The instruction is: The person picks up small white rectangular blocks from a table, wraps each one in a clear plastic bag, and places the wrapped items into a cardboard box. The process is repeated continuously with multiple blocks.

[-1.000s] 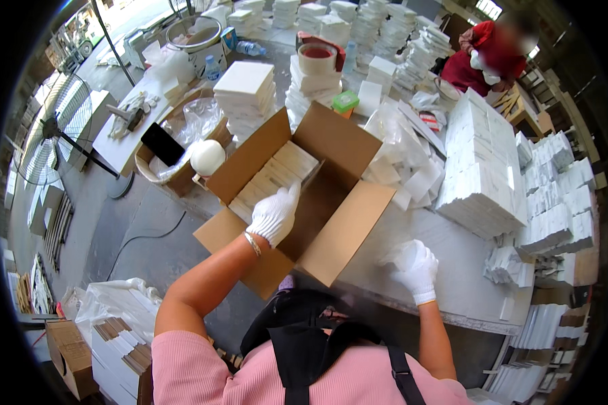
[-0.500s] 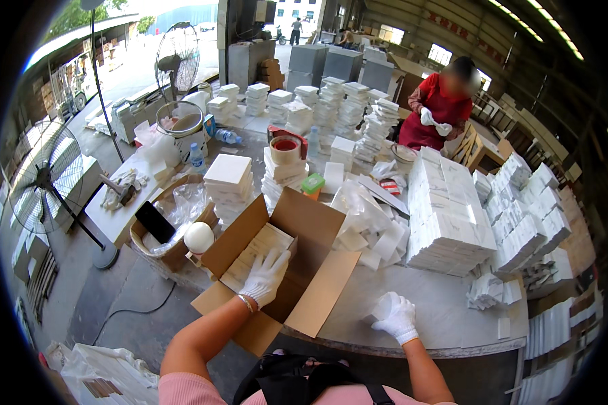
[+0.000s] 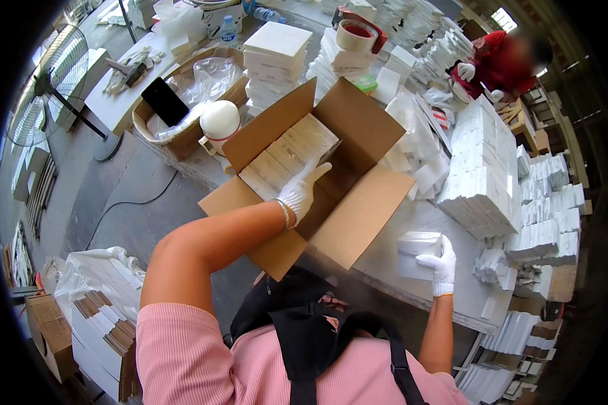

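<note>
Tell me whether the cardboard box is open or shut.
Open. The cardboard box has its flaps spread apart, and pale blocks show inside, beside the left hand.

Head camera: left of a worn pair, wide fisheye | Facing: down — open carton [image 3: 365, 216] mid-frame, worktable [image 3: 412, 219] around it | Range: near; wearer's pink shirt [image 3: 351, 364] along lower edge | Farther off: co-worker [image 3: 503, 71], upper right

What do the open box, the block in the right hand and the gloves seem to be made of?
The open box looks like cardboard: matte brown, with stiff folded flaps. The block is white and smooth-looking with a greyish line, perhaps stone or ceramic; I can't be sure. The gloves look like matte knitted fabric, possibly cotton, with close-fitting cuffs.
</note>
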Demonstrator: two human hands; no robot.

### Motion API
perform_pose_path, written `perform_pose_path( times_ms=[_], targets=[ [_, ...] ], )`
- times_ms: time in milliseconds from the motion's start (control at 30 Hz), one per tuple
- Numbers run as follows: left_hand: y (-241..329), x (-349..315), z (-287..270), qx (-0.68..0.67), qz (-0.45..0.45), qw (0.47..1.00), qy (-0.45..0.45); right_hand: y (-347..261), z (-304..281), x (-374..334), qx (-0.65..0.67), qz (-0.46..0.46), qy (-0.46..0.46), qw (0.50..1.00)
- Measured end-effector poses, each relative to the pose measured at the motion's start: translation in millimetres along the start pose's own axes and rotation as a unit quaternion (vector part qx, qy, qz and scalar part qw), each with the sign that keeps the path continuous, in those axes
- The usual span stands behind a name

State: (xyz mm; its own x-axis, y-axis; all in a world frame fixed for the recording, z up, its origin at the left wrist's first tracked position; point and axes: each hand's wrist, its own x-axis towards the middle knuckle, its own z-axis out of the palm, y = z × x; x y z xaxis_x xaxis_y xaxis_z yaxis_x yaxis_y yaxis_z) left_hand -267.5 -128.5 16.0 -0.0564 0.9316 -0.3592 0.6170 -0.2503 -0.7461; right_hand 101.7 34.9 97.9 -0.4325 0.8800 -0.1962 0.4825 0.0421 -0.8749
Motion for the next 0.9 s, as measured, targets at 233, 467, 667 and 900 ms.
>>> perform_pose_path(
  times_ms=[233, 467, 667, 900],
  targets=[
    [15.3, 46.4, 34.6, -0.228, 0.007, 0.972, 0.047, -89.9, -3.8, -6.4, 0.024, -0.096, 0.011, 0.995],
    [-53.7, 5.1, 35.5, -0.471, -0.012, 0.806, 0.359, -185.1, 59.3, 5.6, 0.04, -0.185, -0.052, 0.981],
    [-46.2, -33.9, 42.2, -0.551, -0.099, 0.758, 0.334, -187.5, 136.2, 51.3, -0.074, -0.236, -0.112, 0.962],
    [-39.6, -76.5, 40.6, -0.597, -0.226, 0.72, 0.272, -166.8, 196.0, 66.5, -0.192, -0.234, -0.147, 0.942]
  ],
)
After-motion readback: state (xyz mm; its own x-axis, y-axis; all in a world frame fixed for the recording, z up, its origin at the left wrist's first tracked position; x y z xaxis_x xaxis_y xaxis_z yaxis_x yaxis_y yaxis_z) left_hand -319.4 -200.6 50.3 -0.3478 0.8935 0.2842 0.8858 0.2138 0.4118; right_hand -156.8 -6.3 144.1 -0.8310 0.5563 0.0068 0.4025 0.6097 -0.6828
